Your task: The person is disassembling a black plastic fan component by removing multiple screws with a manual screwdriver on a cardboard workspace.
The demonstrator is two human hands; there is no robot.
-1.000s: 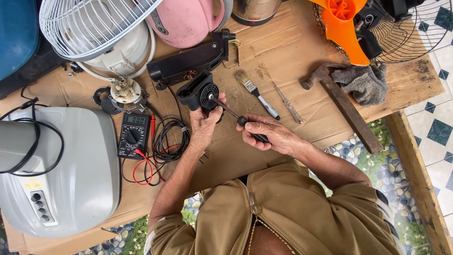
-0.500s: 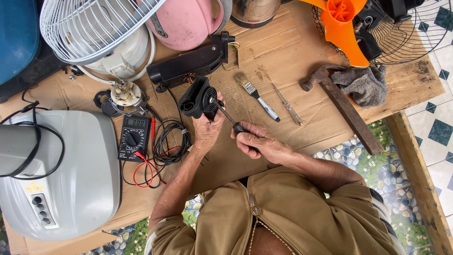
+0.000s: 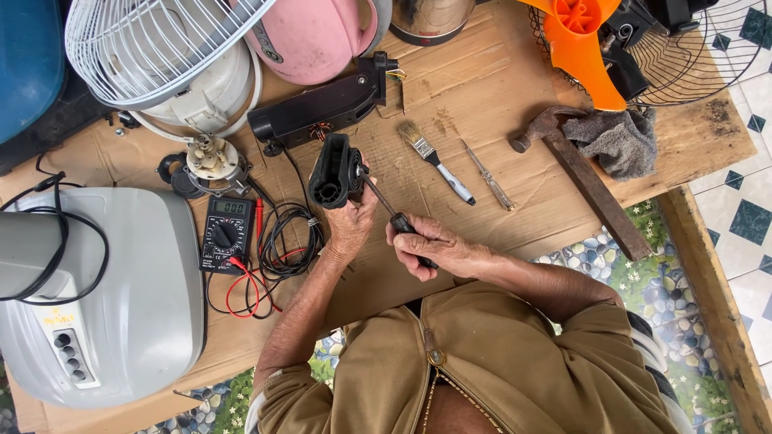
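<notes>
Tilted more upright since a second ago: black plastic housing, centre-left of the frame, now edge-on to the lens. Nearest, right hand fisted shut around the screwdriver, tip at the housing. Just beyond, left hand wrapped around the housing's lower side. Likely light, rigid, smooth; best gripped across its flat flanks. Farther up, paintbrush on cardboard.

screwdriver handle — hidden in right hand | blue tub (cut off)
</notes>
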